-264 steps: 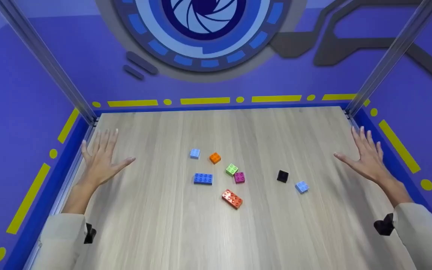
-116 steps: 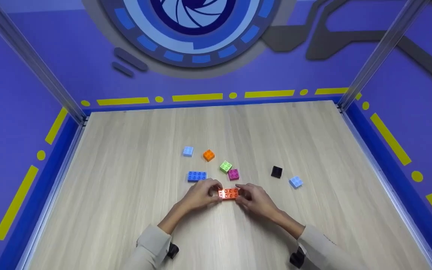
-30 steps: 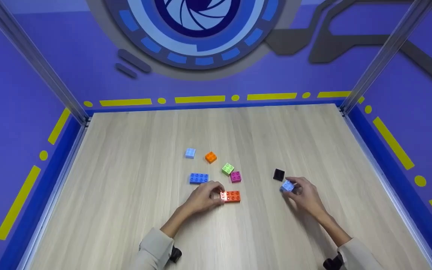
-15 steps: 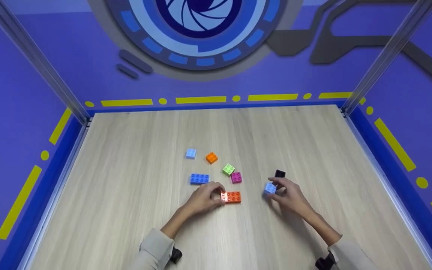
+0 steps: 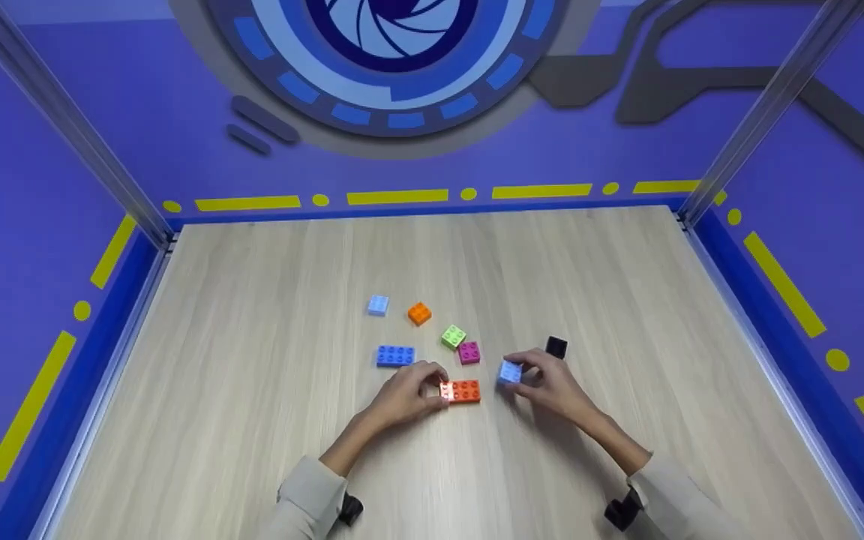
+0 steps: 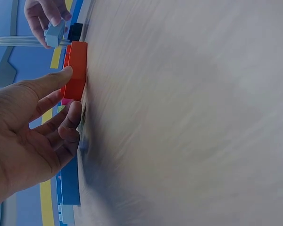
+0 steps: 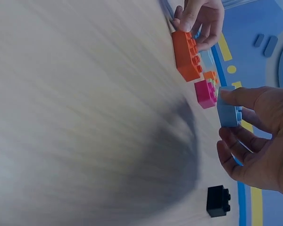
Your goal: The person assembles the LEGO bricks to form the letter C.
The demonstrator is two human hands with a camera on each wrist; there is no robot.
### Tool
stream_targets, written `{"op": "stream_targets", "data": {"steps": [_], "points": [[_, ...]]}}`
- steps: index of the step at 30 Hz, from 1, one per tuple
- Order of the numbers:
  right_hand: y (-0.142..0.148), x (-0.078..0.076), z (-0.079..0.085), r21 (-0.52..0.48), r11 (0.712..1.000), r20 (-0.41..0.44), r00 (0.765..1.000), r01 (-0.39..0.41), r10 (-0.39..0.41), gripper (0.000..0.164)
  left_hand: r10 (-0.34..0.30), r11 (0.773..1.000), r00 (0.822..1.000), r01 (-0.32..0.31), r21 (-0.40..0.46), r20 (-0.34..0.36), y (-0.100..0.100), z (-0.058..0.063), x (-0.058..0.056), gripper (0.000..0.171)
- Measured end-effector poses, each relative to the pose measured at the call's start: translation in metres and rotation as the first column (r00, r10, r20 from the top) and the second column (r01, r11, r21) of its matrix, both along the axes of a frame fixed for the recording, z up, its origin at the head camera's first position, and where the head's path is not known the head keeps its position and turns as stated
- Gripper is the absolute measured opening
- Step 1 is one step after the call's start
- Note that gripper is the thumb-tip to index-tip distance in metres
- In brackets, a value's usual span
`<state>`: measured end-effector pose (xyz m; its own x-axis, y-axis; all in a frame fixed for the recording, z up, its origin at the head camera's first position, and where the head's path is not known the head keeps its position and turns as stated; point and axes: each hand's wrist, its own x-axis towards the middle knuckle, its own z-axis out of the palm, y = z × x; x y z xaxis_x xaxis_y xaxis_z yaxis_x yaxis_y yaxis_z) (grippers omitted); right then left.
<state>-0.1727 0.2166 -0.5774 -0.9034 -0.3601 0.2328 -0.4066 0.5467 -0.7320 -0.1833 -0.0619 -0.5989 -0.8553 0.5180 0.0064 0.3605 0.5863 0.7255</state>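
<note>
A long red-orange building brick (image 5: 462,391) lies on the table, studs up. My left hand (image 5: 405,396) pinches its left end between thumb and fingers, as the left wrist view also shows. To its right, my right hand (image 5: 553,382) holds a small light blue brick (image 5: 509,372) by its sides. In the right wrist view that light blue brick (image 7: 228,107) is lifted off the table, its studs facing away from the tabletop. A gap separates it from the red-orange brick. The magenta brick (image 5: 469,352) sits just behind the two held bricks, touching or nearly touching a lime green brick (image 5: 454,337).
A long blue brick (image 5: 395,355) lies just behind my left hand. Farther back are an orange brick (image 5: 419,313) and another light blue brick (image 5: 378,305). A black brick (image 5: 556,347) stands beyond my right hand. Blue-purple walls border the wooden table (image 5: 267,300).
My right hand first helped turn the red-orange brick straight, then took the light blue brick from the right and carried it left. The left hand has kept its hold on the red-orange brick.
</note>
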Motion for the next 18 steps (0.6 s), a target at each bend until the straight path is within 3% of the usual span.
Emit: {"op": "stream_targets", "data": {"steps": [18], "points": [[-0.017, -0.002, -0.01, -0.041, 0.99, 0.086, 0.986, -0.136, 0.139, 0.043, -0.018, 1.0, 1.0, 0.018, 0.008, 0.005, 0.001, 0.003, 0.002, 0.035]]}}
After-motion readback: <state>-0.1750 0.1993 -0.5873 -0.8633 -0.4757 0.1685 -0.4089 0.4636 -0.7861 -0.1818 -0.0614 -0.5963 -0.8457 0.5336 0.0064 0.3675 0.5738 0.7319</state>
